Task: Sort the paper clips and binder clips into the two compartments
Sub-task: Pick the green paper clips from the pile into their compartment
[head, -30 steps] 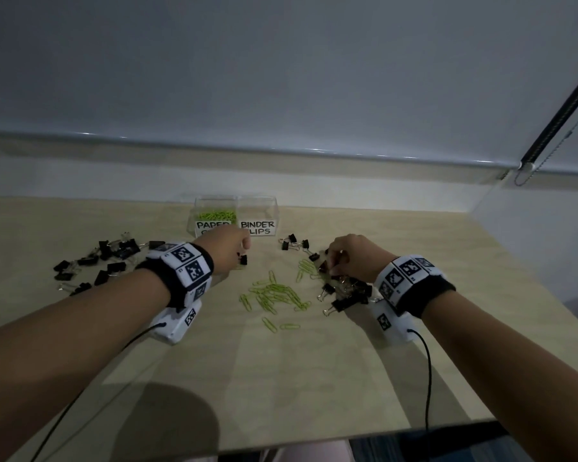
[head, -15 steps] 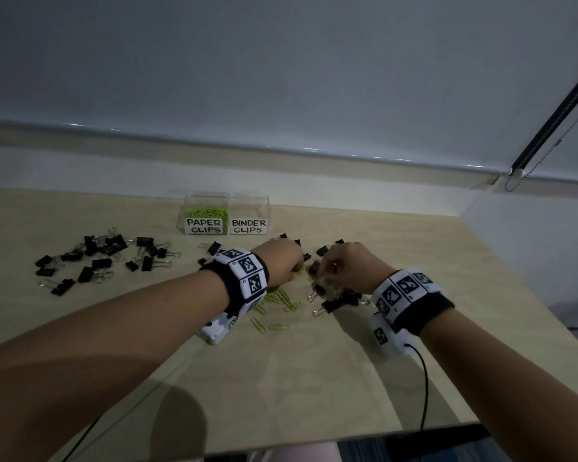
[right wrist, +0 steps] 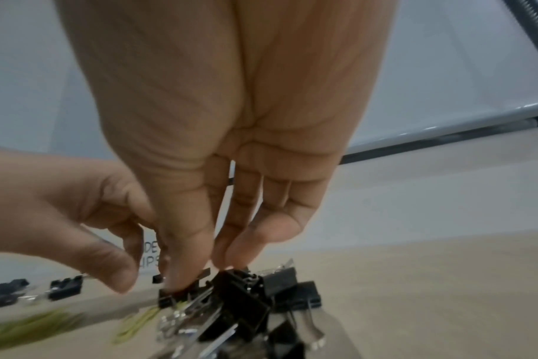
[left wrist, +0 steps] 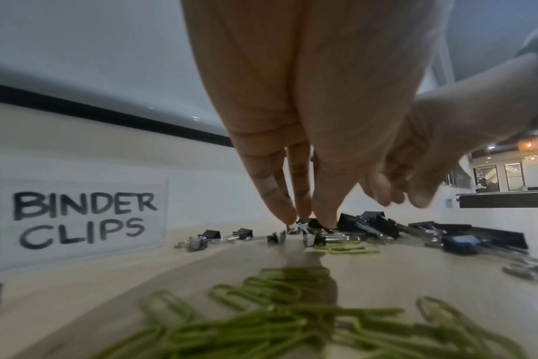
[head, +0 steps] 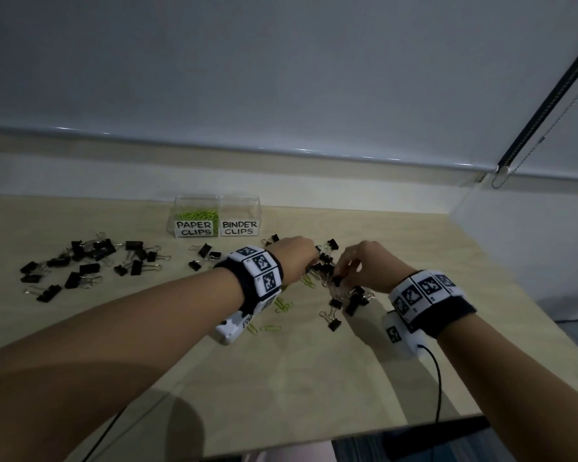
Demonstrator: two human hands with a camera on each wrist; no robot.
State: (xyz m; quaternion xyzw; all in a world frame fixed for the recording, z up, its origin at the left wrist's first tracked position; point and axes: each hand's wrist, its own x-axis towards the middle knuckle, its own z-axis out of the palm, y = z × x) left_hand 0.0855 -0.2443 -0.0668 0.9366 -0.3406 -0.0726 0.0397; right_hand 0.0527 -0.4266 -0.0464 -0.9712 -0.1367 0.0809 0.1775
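Note:
A clear two-part box stands at the back: the PAPER CLIPS compartment (head: 194, 215) holds green clips, and the BINDER CLIPS compartment (head: 240, 211) looks empty. My left hand (head: 312, 261) reaches down into a heap of black binder clips (head: 327, 271); in the left wrist view its fingertips (left wrist: 323, 218) pinch a small binder clip (left wrist: 307, 224). Close beside it, my right hand (head: 340, 275) grips a tangled bunch of binder clips (right wrist: 246, 291) between thumb and fingers. Green paper clips (head: 282, 305) lie on the table under my left wrist.
A second scatter of black binder clips (head: 87, 265) lies at the left of the wooden table (head: 314, 378). A few more (head: 202, 255) sit in front of the box. The wall runs close behind, and the table's right edge slants past my right forearm.
My left hand has moved right, from in front of the box to the binder clip heap beside my right hand. The right hand has stayed at the heap.

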